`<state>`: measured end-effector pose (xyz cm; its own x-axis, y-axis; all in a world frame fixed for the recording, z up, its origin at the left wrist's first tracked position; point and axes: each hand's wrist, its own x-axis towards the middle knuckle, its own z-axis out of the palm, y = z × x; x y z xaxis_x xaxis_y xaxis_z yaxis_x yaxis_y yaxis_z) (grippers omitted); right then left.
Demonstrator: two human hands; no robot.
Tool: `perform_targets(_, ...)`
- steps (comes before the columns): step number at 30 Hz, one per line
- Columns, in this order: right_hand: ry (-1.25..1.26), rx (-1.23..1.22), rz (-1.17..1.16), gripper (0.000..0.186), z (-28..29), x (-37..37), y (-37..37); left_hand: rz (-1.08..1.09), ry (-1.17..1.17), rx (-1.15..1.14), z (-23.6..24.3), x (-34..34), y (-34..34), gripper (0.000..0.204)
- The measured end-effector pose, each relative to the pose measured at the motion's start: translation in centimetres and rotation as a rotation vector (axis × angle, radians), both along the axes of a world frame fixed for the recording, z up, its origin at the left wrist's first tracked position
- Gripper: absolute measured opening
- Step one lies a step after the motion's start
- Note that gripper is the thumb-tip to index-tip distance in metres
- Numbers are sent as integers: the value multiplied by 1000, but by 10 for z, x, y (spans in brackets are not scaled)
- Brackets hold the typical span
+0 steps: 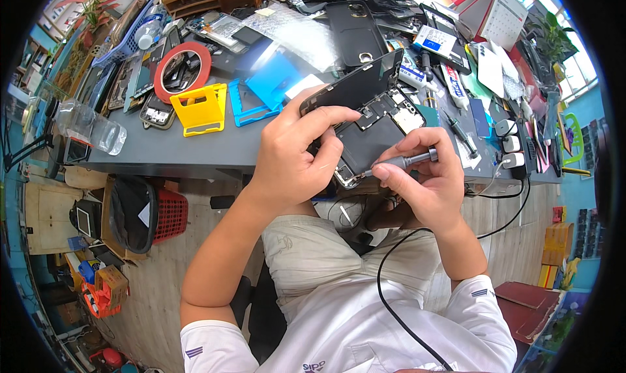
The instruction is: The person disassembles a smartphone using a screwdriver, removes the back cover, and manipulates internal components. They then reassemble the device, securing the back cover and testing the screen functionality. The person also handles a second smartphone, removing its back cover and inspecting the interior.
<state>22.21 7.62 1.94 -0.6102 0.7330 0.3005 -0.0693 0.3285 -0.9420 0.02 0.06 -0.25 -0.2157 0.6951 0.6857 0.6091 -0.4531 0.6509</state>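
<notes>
By the desk [203, 152], an opened phone [366, 143] sits between hands [295, 150] [435, 189], left gripping it, right a screwdriver [415, 159].

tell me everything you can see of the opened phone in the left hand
The opened smartphone is held tilted in the left hand, near the front edge of the grey table. Its dark screen panel stands raised along one side, baring a flat black inner area and silvery, metallic-looking parts at the far end. One left finger reaches over the interior. The right hand points a grey screwdriver at the near end; whether its tip touches is unclear.
</notes>
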Motion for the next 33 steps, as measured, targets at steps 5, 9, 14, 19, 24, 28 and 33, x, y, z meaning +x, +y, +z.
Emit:
perform_targets(5,-24,103,-13,42,-5,-1,0,-4,-9,1,-2,0,0,37)
perform_targets(9,-9,49,-28,41,-4,-1,-2,2,15,19,-3,-2,1,37)
perform_targets(14,7,72,-6,42,-6,2,-1,-4,-3,-2,-1,0,0,37)
perform_targets(19,-4,117,-13,43,-7,0,0,-5,-10,4,-1,0,1,37)
perform_targets(24,0,144,-31,44,-9,-3,-1,6,17,15,-2,-2,1,37)
perform_targets(28,12,139,-33,43,-9,-2,0,3,19,16,-1,-1,1,38)
perform_targets(33,-1,104,-41,42,-6,-2,-1,0,13,6,-1,-1,1,38)
